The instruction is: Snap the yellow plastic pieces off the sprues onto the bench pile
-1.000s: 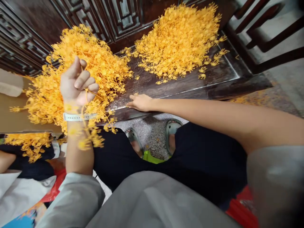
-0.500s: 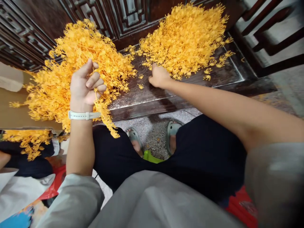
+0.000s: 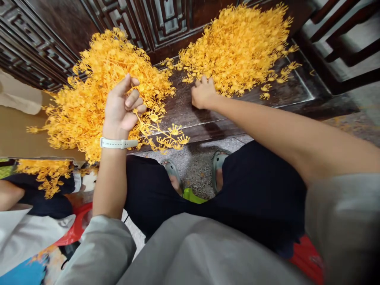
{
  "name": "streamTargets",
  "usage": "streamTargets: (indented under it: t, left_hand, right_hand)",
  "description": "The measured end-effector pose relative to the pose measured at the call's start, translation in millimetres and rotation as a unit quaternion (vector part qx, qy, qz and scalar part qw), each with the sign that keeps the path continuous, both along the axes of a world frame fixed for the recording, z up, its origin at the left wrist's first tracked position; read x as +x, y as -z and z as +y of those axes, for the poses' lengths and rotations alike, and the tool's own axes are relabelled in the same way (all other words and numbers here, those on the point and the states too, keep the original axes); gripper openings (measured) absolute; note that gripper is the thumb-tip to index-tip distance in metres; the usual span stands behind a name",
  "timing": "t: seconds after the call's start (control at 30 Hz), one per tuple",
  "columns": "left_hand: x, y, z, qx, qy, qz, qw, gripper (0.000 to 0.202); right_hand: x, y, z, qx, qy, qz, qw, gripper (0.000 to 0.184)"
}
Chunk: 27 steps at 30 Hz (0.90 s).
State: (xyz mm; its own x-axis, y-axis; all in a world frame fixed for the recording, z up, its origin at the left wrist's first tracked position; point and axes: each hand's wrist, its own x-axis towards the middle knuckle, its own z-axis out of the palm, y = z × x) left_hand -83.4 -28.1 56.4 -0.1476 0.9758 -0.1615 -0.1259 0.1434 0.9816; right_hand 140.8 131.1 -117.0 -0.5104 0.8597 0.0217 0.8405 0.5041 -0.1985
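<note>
My left hand (image 3: 124,106), with a white wristband, is raised and closed on a thin orange plastic strand (image 3: 162,136) of small hand-shaped pieces that dangles over the bench edge. Behind it lies a big tangled heap of the same orange strands (image 3: 97,87). My right hand (image 3: 202,93) reaches forward with its fingers curled at the near edge of a second pile of loose orange pieces (image 3: 240,47) on the dark wooden bench (image 3: 208,118); what the fingers hold is hidden.
The bench has a carved dark backrest (image 3: 142,19). A brown cardboard box (image 3: 18,134) stands at the left. Another person's arm (image 3: 8,196) and more orange strands (image 3: 44,174) are at lower left. My sandalled feet rest on speckled floor (image 3: 196,166).
My right hand went from the bench's front edge forward to the right pile. My left hand shifted right, and its strand now hangs out to the right.
</note>
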Motion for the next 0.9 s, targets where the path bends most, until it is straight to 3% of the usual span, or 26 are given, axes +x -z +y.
streamTargets:
  t: [0.13,0.2,0.3,0.37,0.43,0.53,0.67,0.8,0.9]
  left_hand:
    - [-4.4,5.2,3.9,0.029,0.011,0.022,0.999,0.033]
    - [-3.9,8.2,6.4,0.037,0.000,0.023,0.999,0.030]
    - [0.5,12.5,12.1,0.045,-0.018,0.021,0.999,0.029]
    - [6.3,14.3,16.4,0.048,-0.022,0.043,0.998,0.035]
    - [14.9,14.5,19.7,0.051,-0.027,0.067,0.996,0.042]
    - [32.5,12.9,20.4,0.069,-0.033,0.078,0.994,0.044]
    - [59.0,11.1,16.7,0.067,0.033,0.129,0.989,0.034]
    - [80.5,13.7,12.8,0.061,0.159,0.207,0.963,0.051]
    - [88.9,18.9,8.0,0.058,0.239,0.251,0.936,0.055]
  right_hand:
    - [21.8,-48.7,10.8,-0.014,0.025,0.122,0.992,0.036]
    - [24.1,-79.4,0.7,-0.106,0.004,0.251,0.962,0.036]
    - [22.4,-119.3,-29.3,-0.328,-0.058,0.431,0.839,0.055]
    - [21.8,-137.2,-50.2,-0.384,-0.117,0.481,0.780,0.045]
    - [23.5,-148.0,-64.5,-0.351,-0.166,0.509,0.768,0.020]
    - [31.1,-156.6,-70.4,-0.276,-0.162,0.561,0.763,0.019]
    - [44.4,-164.8,-64.6,-0.169,-0.056,0.646,0.742,0.031]
    - [63.2,-168.6,-44.4,-0.134,0.013,0.666,0.734,0.034]
    - [99.1,-163.3,-9.6,-0.097,0.167,0.713,0.674,0.043]
